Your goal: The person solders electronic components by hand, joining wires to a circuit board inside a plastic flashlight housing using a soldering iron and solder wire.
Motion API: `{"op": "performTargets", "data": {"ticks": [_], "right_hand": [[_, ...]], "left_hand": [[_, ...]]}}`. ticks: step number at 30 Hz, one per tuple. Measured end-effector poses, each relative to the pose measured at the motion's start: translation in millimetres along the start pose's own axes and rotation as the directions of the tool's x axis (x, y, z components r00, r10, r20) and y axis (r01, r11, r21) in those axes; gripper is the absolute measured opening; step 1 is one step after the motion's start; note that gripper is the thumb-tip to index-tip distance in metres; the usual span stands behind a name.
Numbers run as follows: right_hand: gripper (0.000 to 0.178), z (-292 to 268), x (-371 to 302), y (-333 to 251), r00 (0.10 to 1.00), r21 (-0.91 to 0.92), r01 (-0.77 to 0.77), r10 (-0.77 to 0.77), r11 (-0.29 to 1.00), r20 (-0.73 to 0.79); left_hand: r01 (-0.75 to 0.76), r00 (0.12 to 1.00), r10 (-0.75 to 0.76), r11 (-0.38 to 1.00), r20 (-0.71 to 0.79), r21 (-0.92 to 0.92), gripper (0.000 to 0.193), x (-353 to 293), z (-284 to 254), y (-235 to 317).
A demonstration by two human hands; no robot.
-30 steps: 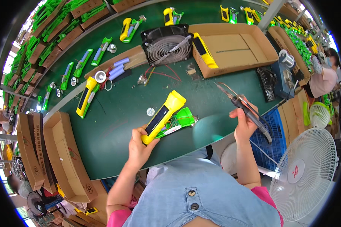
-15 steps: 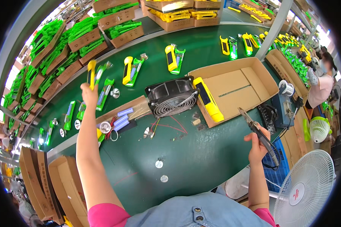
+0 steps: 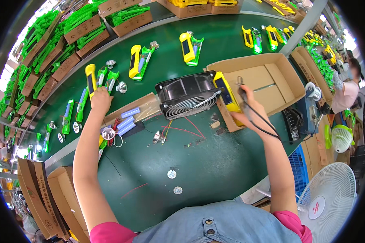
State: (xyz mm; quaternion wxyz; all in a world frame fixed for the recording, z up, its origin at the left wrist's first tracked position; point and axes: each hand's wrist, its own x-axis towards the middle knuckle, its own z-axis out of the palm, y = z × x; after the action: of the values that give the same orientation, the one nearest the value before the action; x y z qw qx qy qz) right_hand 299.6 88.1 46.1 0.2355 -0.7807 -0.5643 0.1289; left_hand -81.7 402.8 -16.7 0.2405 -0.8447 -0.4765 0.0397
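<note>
While both arms stretch out over the green table (image 3: 215, 170), the scene sorts like this, biggest first:

Table: a long green bench with yellow and green torch parts lying along its far side.
Cardboard box (image 3: 271, 77): open and shallow, on the right of the bench, just beside the fan.
Fan (image 3: 188, 97): a black square one with a wire grille, tilted, in the middle of the bench.
Left hand (image 3: 99, 101): reached far to the left, fingers closed around the lower end of a yellow torch (image 3: 91, 79), which lies among green casings near a small silver reflector (image 3: 121, 87).
Right hand (image 3: 247, 107): at the front edge of the box, clenched around a soldering iron (image 3: 242, 91) with its tip pointing up; its black cable runs back along the wrist.
Second yellow torch (image 3: 227, 95): propped between fan and box, just left of the right hand.
Blue battery cells (image 3: 127, 121): on a cardboard scrap left of the fan.
Red wires (image 3: 182, 127): loose in front of the fan.
</note>
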Motion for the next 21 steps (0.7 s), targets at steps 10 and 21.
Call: {"op": "performTargets", "data": {"ticks": [10,21], "right_hand": [[0.079,2.6,12.7,-5.7,0.971,0.099,-0.209,0.195,0.973,0.135],[0.079,15.3,24.6,30.0,0.982,0.546,-0.106,0.174,0.831,-0.075]], "left_hand": [[0.217,0.965,-0.247,0.941,-0.087,-0.26,0.039,-21.4,-78.3,4.1],[-0.487,0.861,0.348,0.776,-0.372,-0.4,0.044,-253.4,-234.1,89.2]]}}
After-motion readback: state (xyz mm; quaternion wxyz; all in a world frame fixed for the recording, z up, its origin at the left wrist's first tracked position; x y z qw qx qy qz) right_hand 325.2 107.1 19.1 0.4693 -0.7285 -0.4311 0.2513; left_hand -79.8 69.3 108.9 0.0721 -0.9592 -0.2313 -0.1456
